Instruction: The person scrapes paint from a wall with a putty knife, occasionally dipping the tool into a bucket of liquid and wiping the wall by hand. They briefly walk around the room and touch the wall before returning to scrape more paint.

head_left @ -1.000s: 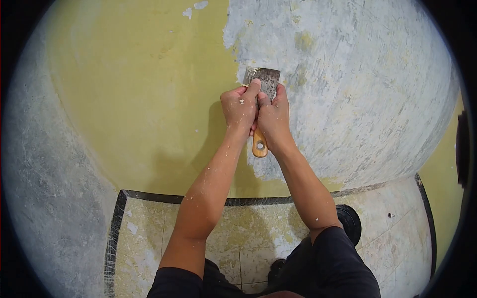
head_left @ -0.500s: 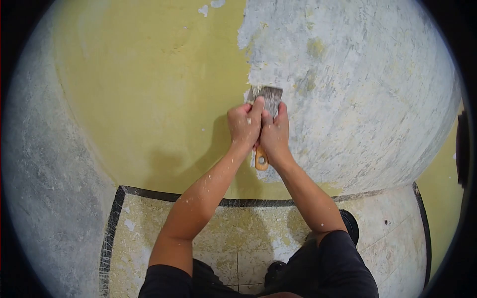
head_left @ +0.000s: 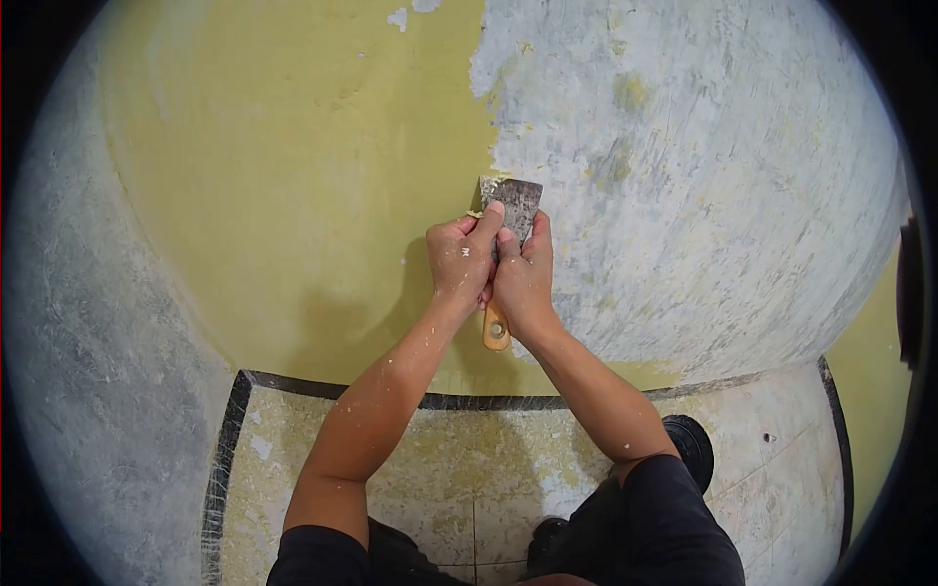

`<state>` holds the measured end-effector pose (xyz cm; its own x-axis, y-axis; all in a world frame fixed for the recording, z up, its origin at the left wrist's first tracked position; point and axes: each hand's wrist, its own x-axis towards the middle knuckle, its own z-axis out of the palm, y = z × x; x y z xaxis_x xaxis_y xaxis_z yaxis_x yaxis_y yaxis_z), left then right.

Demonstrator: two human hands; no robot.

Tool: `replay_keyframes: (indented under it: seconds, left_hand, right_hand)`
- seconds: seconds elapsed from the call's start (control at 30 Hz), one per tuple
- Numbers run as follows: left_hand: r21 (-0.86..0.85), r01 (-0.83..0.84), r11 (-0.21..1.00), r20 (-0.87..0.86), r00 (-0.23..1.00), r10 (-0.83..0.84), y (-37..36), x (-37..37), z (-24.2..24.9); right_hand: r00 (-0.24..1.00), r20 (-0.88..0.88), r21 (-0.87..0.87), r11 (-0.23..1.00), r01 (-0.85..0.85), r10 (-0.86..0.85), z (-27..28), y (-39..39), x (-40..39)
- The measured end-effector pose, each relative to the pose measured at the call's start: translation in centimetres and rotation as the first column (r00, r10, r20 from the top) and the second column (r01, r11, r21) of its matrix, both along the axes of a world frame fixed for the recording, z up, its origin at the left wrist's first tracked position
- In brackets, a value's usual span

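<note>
A scraper (head_left: 518, 207) with a wide metal blade and a wooden handle is held in both hands against the wall. My left hand (head_left: 463, 256) is closed on it, its thumb lying on the blade. Wrapped round the blade's base and handle, my right hand (head_left: 525, 278) is closed too. The handle's end with its hole sticks out below the hands. Paint flakes lie on the blade's upper left corner and on my left hand. The blade is at the border between yellow paint (head_left: 293, 176) and the bare grey-white wall (head_left: 703, 195).
A dark border strip (head_left: 489, 401) runs along the wall's foot. The tiled floor (head_left: 440, 527) is strewn with paint flakes. A round black object (head_left: 692, 451) is by my right arm. A grey wall (head_left: 88, 293) stands at the left, a dark object (head_left: 909, 293) at the far right.
Both hands and the scraper have moved a little left and down along the paint's edge. The view has shifted slightly.
</note>
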<state>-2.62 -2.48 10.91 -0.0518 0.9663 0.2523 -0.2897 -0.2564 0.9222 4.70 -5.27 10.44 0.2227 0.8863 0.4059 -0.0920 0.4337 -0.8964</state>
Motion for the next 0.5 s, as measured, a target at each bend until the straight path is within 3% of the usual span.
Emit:
replay_keyframes:
  seconds: [0.1,0.23,0.37,0.5]
  left_hand:
    - [-0.045,0.001,0.999,-0.003,1.0,-0.001,-0.3,-0.4,2.3]
    - [-0.021,0.002,1.0,-0.013,1.0,-0.002,0.3,-1.0,3.7]
    - [0.017,-0.02,1.0,-0.021,1.0,0.02,0.1,-0.7,1.5]
    - [0.015,-0.039,0.999,-0.01,0.999,0.039,0.3,-1.0,3.4]
  right_hand:
    - [0.999,-0.035,0.111,0.994,0.013,-0.01,1.5,1.6,-0.1]
    - [0.991,-0.125,0.069,0.997,-0.03,0.038,3.6,0.7,-1.2]
    - [0.999,-0.049,0.06,0.998,0.013,-0.01,0.9,1.2,-0.7]
    - [0.996,-0.073,-0.02,0.999,-0.05,0.048,3.7,0.3,-0.9]
